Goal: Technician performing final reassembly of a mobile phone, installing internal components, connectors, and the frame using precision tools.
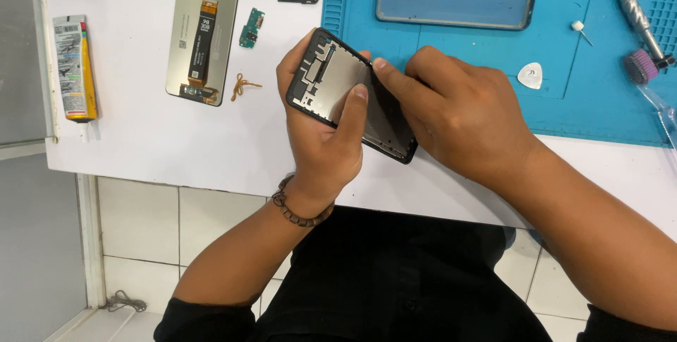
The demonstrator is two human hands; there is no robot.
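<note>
Above the near edge of the white tabletop, the left hand grasps a black phone frame, thumb across its inner metal plate. The right hand grips the frame's right side, a fingertip pressed to its upper edge. Toward the far edge lie a detached display panel, a small green circuit board and a blue work mat carrying a white pick and a screwdriver. A glue tube lies by the left edge.

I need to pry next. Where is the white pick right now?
In the head view the white pick lies on the blue mat, just beyond the right hand and below the small white pin.
</note>
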